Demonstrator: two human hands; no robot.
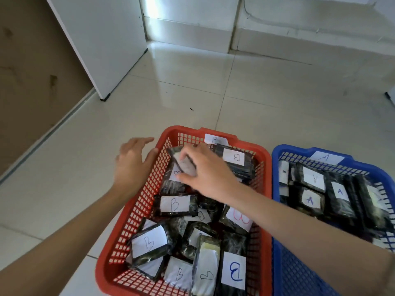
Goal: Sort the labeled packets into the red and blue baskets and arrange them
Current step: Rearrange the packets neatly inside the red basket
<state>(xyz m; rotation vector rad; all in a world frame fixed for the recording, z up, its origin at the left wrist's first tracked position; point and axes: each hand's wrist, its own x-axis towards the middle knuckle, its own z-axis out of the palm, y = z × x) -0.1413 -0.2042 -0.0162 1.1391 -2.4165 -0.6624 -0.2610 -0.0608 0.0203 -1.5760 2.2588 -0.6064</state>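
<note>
Right hand (210, 174): we pinch a packet (188, 166) at the far-left corner of the red basket (264, 180).
Left hand (132, 163): spread, empty, thumb at its rim.
Blue basket (275, 189): just beside; tiled floor (256, 92) beyond.

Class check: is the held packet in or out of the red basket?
In: right hand grips packet within the red basket.

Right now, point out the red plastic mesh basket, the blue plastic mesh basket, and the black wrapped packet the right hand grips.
red plastic mesh basket (139, 218), head view, on its left mesh wall.
blue plastic mesh basket (292, 148), head view, on its far rim.
black wrapped packet (186, 165), head view, on its pale upper face.
</note>
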